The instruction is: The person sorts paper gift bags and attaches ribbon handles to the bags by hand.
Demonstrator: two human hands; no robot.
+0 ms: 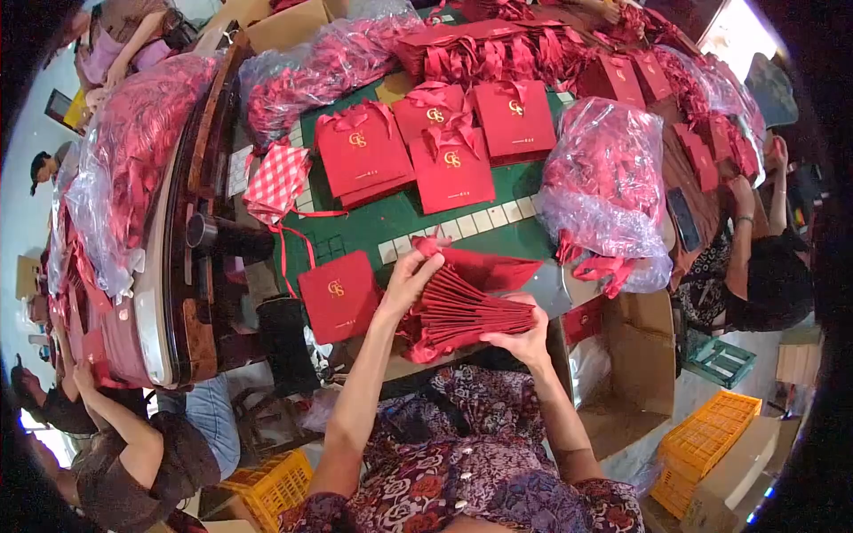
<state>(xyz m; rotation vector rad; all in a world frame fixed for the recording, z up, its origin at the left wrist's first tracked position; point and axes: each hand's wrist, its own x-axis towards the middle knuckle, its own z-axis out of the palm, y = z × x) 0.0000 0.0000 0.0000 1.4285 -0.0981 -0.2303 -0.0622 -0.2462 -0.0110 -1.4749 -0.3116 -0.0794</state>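
Note:
A thick, fanned stack of red paper gift bags [475,313] is held between my two hands, just in front of my body at the table's near edge. My left hand [410,282] grips its upper left end, near the ribbon handles. The lower right end is clasped by my right hand [522,338], thumb along the edges. To the left of my left hand lies a flat red gift bag [339,298] with a gold emblem. Beyond the hands, several piles of red bags with ribbon bows [453,178] rest on the green tabletop [355,233].
Plastic-wrapped red bags [604,182] bulge at the right, and another wrapped bundle [333,75] lies at the back left. A red-and-white checkered pouch [277,182] sits left. An open cardboard box [635,364] stands below right, beside an orange crate [706,444]. Other people work on both sides.

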